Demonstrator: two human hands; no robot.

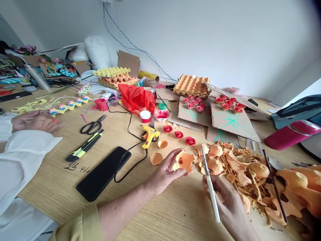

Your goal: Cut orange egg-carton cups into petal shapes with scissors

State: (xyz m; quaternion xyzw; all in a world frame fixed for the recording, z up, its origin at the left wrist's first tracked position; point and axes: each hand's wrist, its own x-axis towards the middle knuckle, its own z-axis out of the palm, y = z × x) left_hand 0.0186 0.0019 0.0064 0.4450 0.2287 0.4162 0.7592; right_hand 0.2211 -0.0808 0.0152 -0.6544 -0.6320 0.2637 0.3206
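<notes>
My left hand (164,172) pinches an orange egg-carton cup (186,161), its ragged rim facing up. To its right, my right hand (229,204) is closed around white-handled scissors (212,192), seen nearly edge-on. Their blades point up and away, apart from the cup. Several cut cups and curled orange carton scraps (240,174) lie in a heap beside my right hand. Beyond my left hand are two small trimmed cups, one a round orange cup (156,159), and a row of red paper roses (178,135).
A yellow glue gun (150,135), a black phone (104,174), a utility knife (84,145) and black scissors (93,126) lie to the left. Another person's hand (37,121) is at far left. Cardboard with roses (232,117) and a red bottle (292,134) stand right.
</notes>
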